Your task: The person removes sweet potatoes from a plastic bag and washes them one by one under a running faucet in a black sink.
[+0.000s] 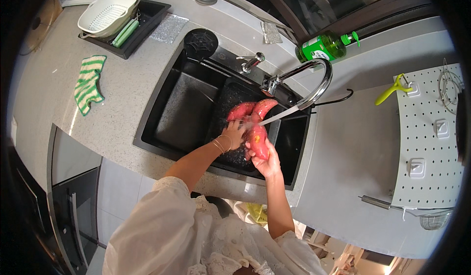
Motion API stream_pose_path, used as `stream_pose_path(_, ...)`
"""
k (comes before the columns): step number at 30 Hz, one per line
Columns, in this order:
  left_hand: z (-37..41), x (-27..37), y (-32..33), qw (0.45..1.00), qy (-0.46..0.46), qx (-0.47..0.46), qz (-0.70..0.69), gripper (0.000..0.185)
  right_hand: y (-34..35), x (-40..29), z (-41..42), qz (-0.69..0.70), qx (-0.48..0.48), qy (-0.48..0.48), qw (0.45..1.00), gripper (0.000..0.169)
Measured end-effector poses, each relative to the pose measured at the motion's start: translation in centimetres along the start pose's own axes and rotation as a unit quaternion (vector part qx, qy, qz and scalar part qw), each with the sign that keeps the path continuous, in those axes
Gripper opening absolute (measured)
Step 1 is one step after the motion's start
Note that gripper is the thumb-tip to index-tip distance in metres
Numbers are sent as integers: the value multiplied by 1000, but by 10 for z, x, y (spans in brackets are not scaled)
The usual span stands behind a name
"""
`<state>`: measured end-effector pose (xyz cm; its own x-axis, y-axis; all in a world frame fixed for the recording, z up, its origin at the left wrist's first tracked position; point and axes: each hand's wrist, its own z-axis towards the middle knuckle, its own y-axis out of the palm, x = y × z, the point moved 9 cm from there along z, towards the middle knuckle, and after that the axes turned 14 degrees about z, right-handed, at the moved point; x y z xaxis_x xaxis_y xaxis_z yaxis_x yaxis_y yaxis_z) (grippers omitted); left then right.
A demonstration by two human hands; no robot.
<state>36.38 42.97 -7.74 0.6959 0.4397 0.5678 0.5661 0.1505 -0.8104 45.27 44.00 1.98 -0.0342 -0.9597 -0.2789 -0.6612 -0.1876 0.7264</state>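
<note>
Under the running stream from the chrome faucet [320, 87], my right hand [268, 161] holds a red-skinned sweet potato [259, 142] by its lower end. The skin is wet, with a yellowish patch on it. My left hand [232, 135] is beside its upper part, fingers apart and partly hidden by splashing water; whether it grips anything is unclear. More sweet potatoes [241, 111] lie just beyond my hands, in a black tray [220, 102] set in the black sink [151, 122]. Another reddish piece shows partly behind my right fingers.
A green pump bottle [320, 48] lies tilted on the window ledge. Left on the counter are a striped cloth [88, 83] and a black tray [128, 52] with a white colander [107, 11] and a green-handled tool [126, 33]. A yellow-green peeler [392, 91] hangs by a pegboard [427, 135] at right.
</note>
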Motion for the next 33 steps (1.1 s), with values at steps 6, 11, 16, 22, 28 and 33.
stream_pose_path(6, -31, 0, 14, 985, 25, -168, -23, 60, 3, -13, 38, 62, 10, 44, 997, 40)
stream_pose_path(11, -20, -20, -18, 990, -24, -43, -131, 35, 8, -13, 67, -2, -14, 96, 995, 42)
stream_pose_path(16, -21, 9, -29, 646, -119, -180, -732, 37, 5, -10, 60, -243, 47, 1, 969, 43)
stream_pose_path(22, 5, 11, -42, 698, -117, 47, -705, 46, 2, -19, 31, -565, 80, -110, 814, 52)
stream_pose_path(28, 41, -9, -12, 762, -143, 161, -610, 21, 34, -13, -12, -780, 125, -183, 585, 69)
stream_pose_path(33, 32, 24, -24, 650, -224, -17, -726, 47, 41, -21, -35, -758, 129, -287, 571, 64)
